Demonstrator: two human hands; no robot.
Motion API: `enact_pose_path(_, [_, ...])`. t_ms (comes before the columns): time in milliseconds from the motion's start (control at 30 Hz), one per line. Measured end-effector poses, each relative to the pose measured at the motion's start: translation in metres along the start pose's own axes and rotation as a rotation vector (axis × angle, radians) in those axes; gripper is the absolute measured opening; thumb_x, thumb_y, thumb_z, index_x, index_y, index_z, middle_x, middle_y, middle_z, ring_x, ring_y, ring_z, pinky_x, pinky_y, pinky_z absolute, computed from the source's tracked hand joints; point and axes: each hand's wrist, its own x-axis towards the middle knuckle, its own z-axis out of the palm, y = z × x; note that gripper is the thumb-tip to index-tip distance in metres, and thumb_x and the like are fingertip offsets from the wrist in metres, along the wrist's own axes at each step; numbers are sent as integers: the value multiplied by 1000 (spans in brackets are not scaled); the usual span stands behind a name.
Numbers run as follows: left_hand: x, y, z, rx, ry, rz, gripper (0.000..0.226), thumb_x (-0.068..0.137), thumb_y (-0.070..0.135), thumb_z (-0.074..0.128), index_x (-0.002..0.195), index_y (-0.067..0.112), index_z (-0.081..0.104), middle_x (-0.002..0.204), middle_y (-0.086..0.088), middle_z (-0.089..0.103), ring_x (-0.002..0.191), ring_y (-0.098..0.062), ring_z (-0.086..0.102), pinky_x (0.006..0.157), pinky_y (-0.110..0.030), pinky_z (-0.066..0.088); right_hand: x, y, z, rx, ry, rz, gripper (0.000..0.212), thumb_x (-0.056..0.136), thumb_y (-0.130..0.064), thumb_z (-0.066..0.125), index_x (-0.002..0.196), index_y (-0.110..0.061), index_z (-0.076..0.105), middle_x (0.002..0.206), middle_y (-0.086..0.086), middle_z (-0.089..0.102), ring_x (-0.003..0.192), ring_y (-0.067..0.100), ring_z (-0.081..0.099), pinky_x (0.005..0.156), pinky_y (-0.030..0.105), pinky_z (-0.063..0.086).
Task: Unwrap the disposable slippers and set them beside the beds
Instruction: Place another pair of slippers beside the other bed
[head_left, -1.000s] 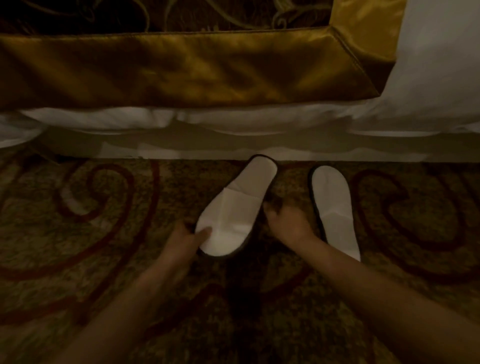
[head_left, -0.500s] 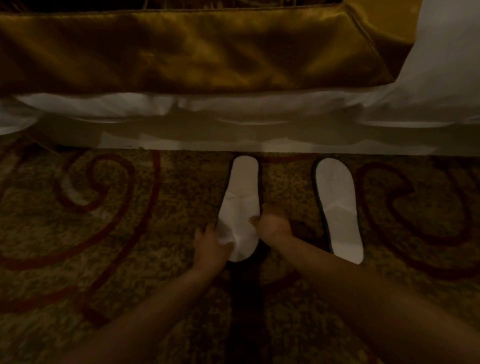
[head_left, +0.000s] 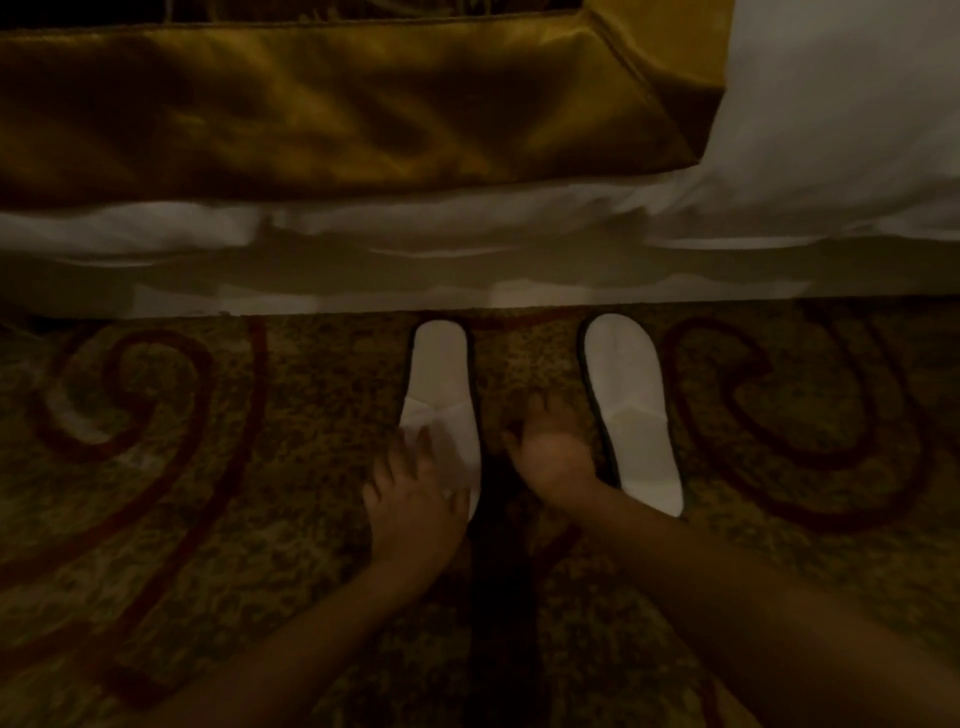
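Observation:
Two white disposable slippers lie flat on the patterned carpet, side by side, heels towards the bed. The left slipper (head_left: 441, 384) points straight at the bed skirt. My left hand (head_left: 410, 499) rests with spread fingers on its near end and covers that end. The right slipper (head_left: 631, 410) lies a hand's width away, slightly angled. My right hand (head_left: 556, 452) is between the two slippers, fingers apart, low over the carpet, close to the right slipper's inner edge and holding nothing. No wrapper is in view.
The bed (head_left: 467, 270) runs across the top, with a white skirt, a gold satin runner (head_left: 337, 104) and white bedding (head_left: 841, 114) at the right. Brown carpet (head_left: 182, 467) with dark red swirls stretches left, right and towards me.
The left slipper was turned from a slant to straight and pushed towards the bed. My right hand has come off it and moved right, into the gap between the slippers.

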Motion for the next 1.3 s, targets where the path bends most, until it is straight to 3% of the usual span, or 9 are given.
enact_pose_path(67, [10, 19, 3, -34, 47, 184, 81, 85, 51, 49, 148, 16, 11, 155, -18, 18, 139, -37, 23, 111, -49, 22, 2, 29, -12, -118, 95, 89, 49, 96, -32, 40, 134, -3, 31, 137, 18, 39, 123, 30, 39, 99, 35, 36])
enact_pose_path(133, [23, 41, 11, -76, 18, 346, 75, 90, 56, 35, 148, 24, 0, 158, -12, 0, 145, -32, 1, 116, -47, 1, 1, 58, -22, -161, 155, 209, 50, 96, -37, 38, 131, -3, 33, 133, 19, 42, 122, 31, 40, 97, 37, 34])
enact_pose_path(233, [46, 62, 28, -18, -39, 465, 68, 92, 57, 24, 147, 28, -5, 157, -7, -15, 143, -25, -18, 112, -46, -19, -2, 91, -28, -129, 113, 346, 70, 90, -50, 45, 136, 0, 28, 137, 21, 38, 125, 33, 36, 101, 39, 31])
enact_pose_path(433, [62, 60, 61, 152, -42, 454, 71, 85, 65, -1, 145, 28, -9, 157, -8, -9, 143, -22, -16, 109, -49, -24, 3, 111, -10, -34, -106, 425, 113, 72, -68, 58, 146, -2, 3, 151, 20, 15, 137, 37, 19, 112, 44, 19])
enact_pose_path(733, [61, 60, 69, 182, -5, 452, 69, 87, 63, 2, 144, 25, -5, 156, -9, -8, 144, -24, -13, 110, -51, -21, 4, 112, -13, 49, -86, 417, 106, 74, -55, 65, 146, -5, 5, 145, 21, 18, 133, 39, 19, 110, 45, 22])
enact_pose_path(933, [62, 62, 64, 179, -67, 461, 73, 86, 64, 0, 147, 24, -6, 156, -7, -13, 140, -19, -22, 107, -49, -26, -11, 115, -22, 27, -62, 224, 111, 70, -51, 68, 147, -12, -1, 146, 19, 15, 132, 39, 17, 110, 45, 23])
enact_pose_path(1033, [65, 62, 49, -132, -181, 333, 71, 89, 62, 12, 148, 24, 0, 159, -3, 1, 143, -17, -14, 112, -41, -19, -17, 119, -27, 32, -90, 103, 111, 68, -48, 70, 147, -18, -1, 147, 16, 15, 133, 39, 15, 110, 46, 24])
enact_pose_path(1167, [77, 74, 0, -972, -206, -109, 69, 89, 59, 31, 146, 25, 18, 154, -4, 26, 139, -24, 25, 106, -28, 23, -23, 123, -34, -8, -175, -93, 112, 69, -45, 69, 147, -21, -8, 151, 8, 6, 136, 32, 8, 113, 44, 18])
enact_pose_path(1300, [93, 71, -43, -1064, -179, -160, 55, 90, 34, 55, 139, 14, 38, 142, -10, 45, 124, -25, 45, 91, -25, 36, -23, 119, -47, -13, -168, -196, 111, 71, -42, 69, 147, -23, -9, 153, 4, 4, 137, 27, 6, 115, 39, 11])
